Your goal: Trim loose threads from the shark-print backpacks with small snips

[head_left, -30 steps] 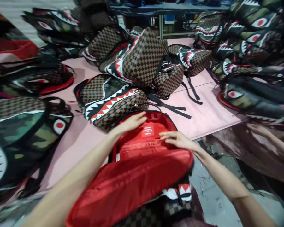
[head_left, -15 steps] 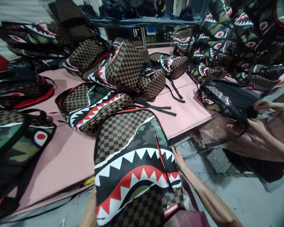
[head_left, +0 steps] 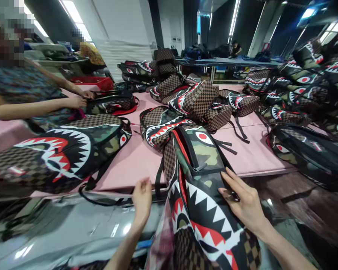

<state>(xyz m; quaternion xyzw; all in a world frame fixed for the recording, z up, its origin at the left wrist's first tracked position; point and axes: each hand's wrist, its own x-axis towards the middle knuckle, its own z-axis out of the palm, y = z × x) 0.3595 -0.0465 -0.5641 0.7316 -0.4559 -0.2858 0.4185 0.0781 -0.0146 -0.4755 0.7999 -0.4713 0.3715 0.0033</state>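
Where right hand lies: glossy shark-mouth backpack, checkered.

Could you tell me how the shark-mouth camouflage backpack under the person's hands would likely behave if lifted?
The shark-mouth camouflage backpack would probably sag: it drapes limply over the pink table edge. It looks flat and unfilled, so likely light. The right hand rests on its glossy surface, which may be slightly slippery.

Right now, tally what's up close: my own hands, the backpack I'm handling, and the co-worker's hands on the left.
Own hands: 2, left hand and right hand
Backpack under the right hand: 1, shark-mouth backpack
Co-worker's hands at far left: 2
Total: 5
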